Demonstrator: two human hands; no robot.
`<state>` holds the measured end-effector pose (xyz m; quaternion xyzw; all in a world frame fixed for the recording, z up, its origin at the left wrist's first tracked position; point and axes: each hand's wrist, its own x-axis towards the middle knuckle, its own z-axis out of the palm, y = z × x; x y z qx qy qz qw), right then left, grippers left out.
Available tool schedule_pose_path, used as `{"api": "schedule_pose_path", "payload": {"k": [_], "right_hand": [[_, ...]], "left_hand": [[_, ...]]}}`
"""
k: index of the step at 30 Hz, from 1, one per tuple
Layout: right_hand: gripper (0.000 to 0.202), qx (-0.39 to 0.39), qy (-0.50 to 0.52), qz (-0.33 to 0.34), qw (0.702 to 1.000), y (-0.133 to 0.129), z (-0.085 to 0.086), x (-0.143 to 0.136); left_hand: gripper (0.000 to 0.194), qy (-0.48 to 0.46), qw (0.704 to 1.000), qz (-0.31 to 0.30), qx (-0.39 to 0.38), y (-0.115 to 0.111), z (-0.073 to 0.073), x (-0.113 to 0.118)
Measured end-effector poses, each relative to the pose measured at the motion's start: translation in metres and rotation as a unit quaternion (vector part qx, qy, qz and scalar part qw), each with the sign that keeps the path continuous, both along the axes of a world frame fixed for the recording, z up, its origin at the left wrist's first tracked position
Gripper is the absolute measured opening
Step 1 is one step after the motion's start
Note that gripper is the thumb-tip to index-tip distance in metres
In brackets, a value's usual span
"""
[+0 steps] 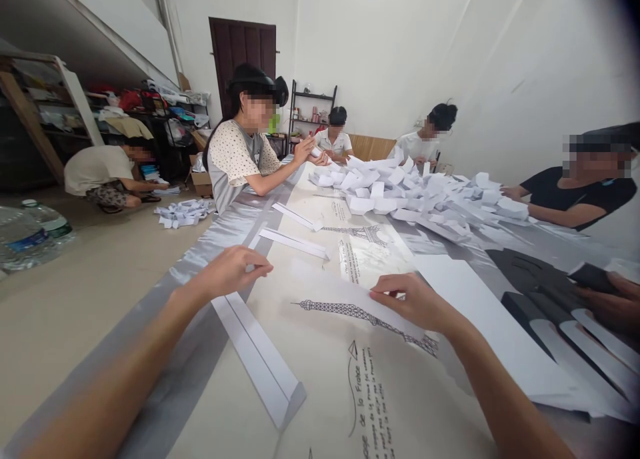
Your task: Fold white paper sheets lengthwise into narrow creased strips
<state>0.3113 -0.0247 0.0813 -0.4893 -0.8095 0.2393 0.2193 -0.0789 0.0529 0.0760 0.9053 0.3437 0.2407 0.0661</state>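
My left hand [237, 270] is closed in a pinch at the left end of a pale white paper [330, 287], which blends into the printed tablecloth there. The fingers of my right hand [407, 297] pinch the paper's right part. It hangs between both hands, just above a tower drawing [340, 308]. Below my left hand lies a folded white strip [257, 352] with a lengthwise crease and a turned-up end. Beyond my hands, two narrower folded strips [294, 243] [295, 217] lie on the tablecloth [240, 392].
A heap of folded white papers [400, 185] covers the table's far part. A stack of white sheets [490, 319] and dark curved pieces [530, 305] lie at right. Several people surround the table; one crouches at left near papers [183, 213] on the floor. Plastic bottles [30, 235] stand far left.
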Motion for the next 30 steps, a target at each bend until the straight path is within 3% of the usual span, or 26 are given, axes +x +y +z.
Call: {"api": "schedule_pose_path", "payload": {"k": [4,6,11,16,21,25,30], "right_hand": [[0.032,-0.098,0.053,-0.037,0.993,0.008,-0.007,0.011],[0.036,-0.115,0.06,-0.058,0.99,0.01,-0.015,0.006],[0.04,-0.057,-0.04,-0.076,0.995,0.005,-0.032,-0.021],[0.039,-0.012,-0.1,-0.043,0.994,-0.004,-0.032,-0.036],[0.043,-0.01,-0.134,-0.032,0.99,-0.008,-0.032,-0.046],[0.034,0.005,-0.131,-0.025,0.991,-0.012,-0.03,-0.053],[0.03,-0.003,-0.1,-0.049,0.994,-0.016,-0.025,-0.057]], "left_hand": [[0.033,0.164,0.965,0.2,0.031,-0.013,-0.003,-0.009],[0.025,0.21,0.949,0.233,0.03,-0.025,-0.012,-0.003],[0.031,0.191,0.966,0.161,0.061,-0.051,-0.038,0.035],[0.031,0.184,0.966,0.155,0.092,-0.057,-0.042,0.065],[0.024,0.077,0.985,0.152,0.037,-0.048,-0.047,0.062],[0.029,-0.006,0.991,0.124,0.043,-0.036,-0.053,0.057],[0.026,0.011,0.987,0.132,0.088,-0.032,-0.052,0.061]]}}
